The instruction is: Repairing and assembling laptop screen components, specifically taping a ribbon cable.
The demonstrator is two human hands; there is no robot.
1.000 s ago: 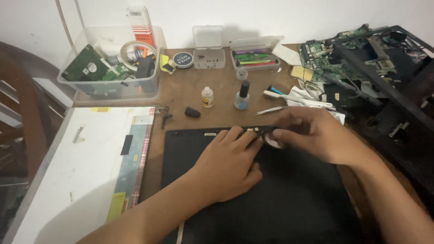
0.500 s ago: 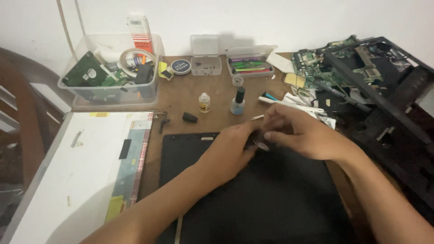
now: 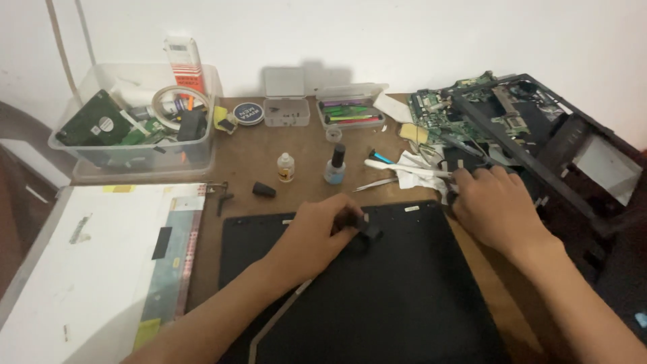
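Right hand (image 3: pixel 495 205) has moved off to the right of centre, grip unclear; left hand (image 3: pixel 323 232) pinches black tape (image 3: pixel 367 228) on the dark panel (image 3: pixel 404 290).

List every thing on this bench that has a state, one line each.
left hand: grip closed on a small black part, resting on the black panel
right hand: palm down at the panel's right edge; what it holds is hidden
clear parts case: lid raised
plastic bin: uncovered, full of parts
dark-capped bottle: upright, capped
laptop chassis: opened, circuit board exposed
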